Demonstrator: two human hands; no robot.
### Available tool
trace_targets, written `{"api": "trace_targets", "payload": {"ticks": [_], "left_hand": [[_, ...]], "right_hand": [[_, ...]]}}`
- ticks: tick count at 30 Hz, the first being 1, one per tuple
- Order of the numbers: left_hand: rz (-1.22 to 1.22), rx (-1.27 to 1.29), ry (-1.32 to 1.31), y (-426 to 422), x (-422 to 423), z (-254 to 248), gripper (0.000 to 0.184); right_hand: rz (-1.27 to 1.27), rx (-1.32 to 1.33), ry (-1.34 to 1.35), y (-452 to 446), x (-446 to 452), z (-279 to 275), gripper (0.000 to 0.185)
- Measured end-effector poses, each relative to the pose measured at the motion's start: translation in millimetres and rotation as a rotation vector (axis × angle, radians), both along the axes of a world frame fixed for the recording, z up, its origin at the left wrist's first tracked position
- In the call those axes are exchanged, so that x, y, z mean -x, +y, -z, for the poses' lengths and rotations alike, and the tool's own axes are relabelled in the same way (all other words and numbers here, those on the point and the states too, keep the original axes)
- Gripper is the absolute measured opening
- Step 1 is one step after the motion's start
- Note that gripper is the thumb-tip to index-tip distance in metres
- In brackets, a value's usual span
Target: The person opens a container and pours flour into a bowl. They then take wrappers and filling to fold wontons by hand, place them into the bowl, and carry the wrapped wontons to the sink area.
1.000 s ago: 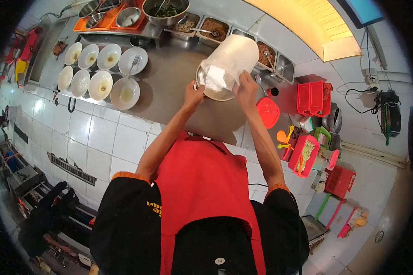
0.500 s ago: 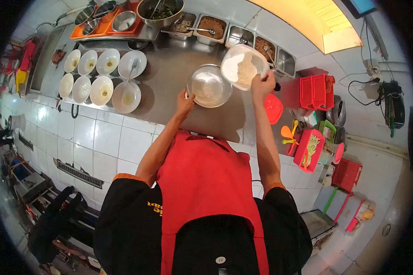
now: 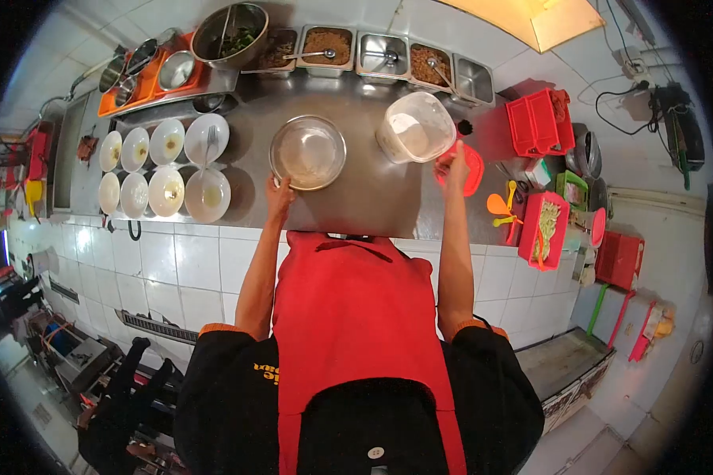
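Note:
My left hand [image 3: 280,194] has its fingers closed on the near rim of a round metal bowl [image 3: 309,154], which sits on the steel counter with a little pale powder in it. To its right, a clear square plastic tub [image 3: 416,128] stands upright, whitish powder showing inside. My right hand [image 3: 454,168] is at the left edge of a round red lid [image 3: 473,176], just beside the tub's near right corner. The fingers are bent over the lid's edge and partly cover it.
White bowls [image 3: 166,142] stand in two rows at the left, one with a fork [image 3: 211,142]. Steel food pans [image 3: 327,67] and a large bowl of greens [image 3: 230,59] line the back. At right are red baskets [image 3: 528,127], spoons [image 3: 497,204] and a pink tray [image 3: 543,249].
The tub went from tilted in my right hand beside the bowl to standing upright on the counter. My right hand left it for the red lid. The bowl shifted left with my left hand.

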State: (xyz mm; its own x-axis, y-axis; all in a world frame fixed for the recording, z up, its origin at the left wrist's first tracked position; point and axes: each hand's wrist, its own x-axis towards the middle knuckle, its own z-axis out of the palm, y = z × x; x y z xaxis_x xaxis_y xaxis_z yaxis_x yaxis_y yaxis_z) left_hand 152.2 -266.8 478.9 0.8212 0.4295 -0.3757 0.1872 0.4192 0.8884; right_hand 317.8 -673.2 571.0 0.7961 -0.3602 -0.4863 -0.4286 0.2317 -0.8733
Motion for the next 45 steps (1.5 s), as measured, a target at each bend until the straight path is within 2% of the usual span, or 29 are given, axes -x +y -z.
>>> {"api": "trace_targets", "payload": {"ticks": [1,2,3,4,5,6,7,11,13,14,16,17,19,21,22,23,25,26,27,28,31,33,34,36,38,39,41,45], "left_hand": [[-0.016,-0.011,-0.029,3.8,-1.4,-3.7,0.034],[-0.031,-0.023,-0.062,6.5,-5.3,-8.5,0.033],[-0.069,-0.224,-0.040,6.7,-9.9,-12.9,0.031],[-0.053,-0.222,-0.043,9.0,-11.9,-21.6,0.031],[-0.002,-0.281,0.126,12.3,-10.5,-33.9,0.031],[0.046,-0.339,0.291,14.8,-8.7,-39.8,0.031],[-0.016,-0.390,0.232,16.7,-4.8,-36.5,0.032],[-0.202,-0.501,0.175,30.5,14.0,-25.7,0.032],[-0.212,-0.530,0.189,30.6,21.2,-32.2,0.030],[-0.203,-0.534,0.188,24.6,19.1,-41.9,0.030],[-0.194,-0.548,0.139,16.0,17.5,-60.4,0.030],[-0.121,-0.520,0.193,13.5,17.2,-74.8,0.030],[-0.083,-0.559,0.159,6.7,10.9,-92.7,0.029],[-0.003,-0.581,0.105,-10.2,4.3,-122.3,0.027],[-0.015,-0.586,0.106,-18.0,-0.9,-133.0,0.027],[0.057,-0.585,0.088,-24.6,-7.0,-140.7,0.026],[0.165,-0.573,0.038,-43.8,-21.1,-154.0,0.026],[0.198,-0.564,0.001,-56.6,-32.0,-159.7,0.026],[0.241,-0.576,-0.019,-70.2,-43.5,-164.7,0.028],[0.285,-0.587,-0.039,-83.1,-56.0,-168.1,0.029],[0.429,-0.438,-0.102,-117.5,-92.8,-154.1,0.029],[0.437,-0.411,-0.157,-143.4,-113.6,-151.2,0.030],[0.445,-0.408,-0.101,-154.6,-123.2,-153.5,0.034],[0.447,-0.408,-0.048,-169.0,-140.1,-153.5,0.038],[0.390,-0.587,-0.069,-178.3,-152.8,-138.3,0.045],[0.386,-0.589,-0.076,-179.3,-158.6,-125.0,0.045],[0.215,-0.986,-0.494,-180.2,-171.2,-103.9,0.046],[0.213,-0.934,-0.530,-184.8,-164.2,-112.9,0.045]], "right_hand": [[0.052,0.014,0.041,-20.6,-1.1,8.4,0.051],[0.059,0.013,0.038,-44.0,-2.7,24.7,0.051],[0.016,0.549,0.061,-70.8,-1.3,48.7,0.059],[-0.028,1.087,0.094,-90.6,3.9,69.4,0.067],[-0.011,1.089,0.105,-101.9,12.3,82.7,0.067],[-0.005,1.158,0.208,-112.5,17.1,92.1,0.077],[0.003,1.223,0.310,-121.7,17.4,96.3,0.088],[0.001,1.116,0.252,-118.1,20.2,102.6,0.102],[-0.037,1.276,0.242,-106.5,18.6,93.0,0.109],[-0.030,1.271,0.249,-108.9,15.9,91.0,0.109],[-0.033,1.214,0.268,-119.7,7.9,113.4,0.088],[-0.038,1.204,0.268,-129.2,6.5,122.9,0.088],[-0.090,0.772,0.152,-157.0,-5.7,138.8,0.058],[0.075,0.995,-0.053,-163.7,-6.4,127.8,0.036],[0.073,0.985,-0.103,-154.5,-1.5,87.9,0.031],[0.072,0.976,-0.153,-140.4,0.0,25.6,0.026],[0.045,1.017,-0.345,-134.1,-9.7,-29.4,0.022],[0.044,1.012,-0.352,-125.3,-16.5,-63.8,0.022],[-0.027,0.940,-0.420,-111.4,-21.6,-100.0,0.022],[-0.097,0.867,-0.487,-99.4,-24.7,-120.5,0.023],[-0.214,0.763,-0.582,-75.8,-51.5,-134.9,0.023],[-0.266,0.702,-0.560,-63.6,-68.2,-113.7,0.023],[-0.323,0.640,-0.533,-52.7,-73.8,-107.7,0.023],[-0.358,0.732,-0.567,-28.5,-72.8,-94.2,0.024],[-0.492,0.753,-0.406,-18.2,-85.4,-28.7,0.033],[-0.491,0.754,-0.414,-6.3,-80.7,-20.3,0.033],[-0.415,1.129,-0.494,17.9,-63.8,-14.2,0.043],[-0.480,0.920,-0.436,15.7,-65.8,-20.0,0.054]]}}
